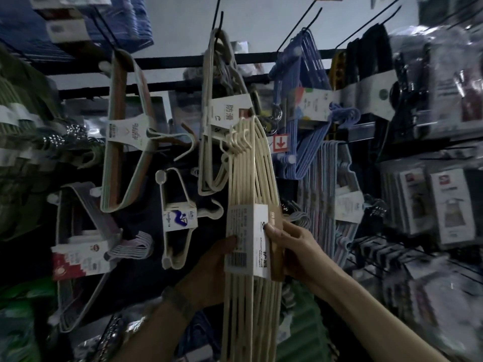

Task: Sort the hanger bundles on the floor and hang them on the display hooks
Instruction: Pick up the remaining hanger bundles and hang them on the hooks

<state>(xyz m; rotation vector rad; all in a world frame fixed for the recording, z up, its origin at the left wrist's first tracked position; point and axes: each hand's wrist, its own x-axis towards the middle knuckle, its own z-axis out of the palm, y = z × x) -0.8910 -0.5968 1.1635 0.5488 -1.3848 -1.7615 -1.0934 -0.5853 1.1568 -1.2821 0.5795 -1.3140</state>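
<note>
Head view, dim and a little blurred. The cream hanger bundle (248, 178) is held upright before the rack, with both hands clamped on its paper label band (248, 241). The left hand (211, 267) curls round the band's left edge; the right hand (290, 246) has its thumb on the front and fingers behind. The bundle's hook ends sit against or just before the white bundle (214, 113) on the display hook (218, 19). Likely trouble: they snag that neighbour and drag it off. The paper band may also slide or tear.
</note>
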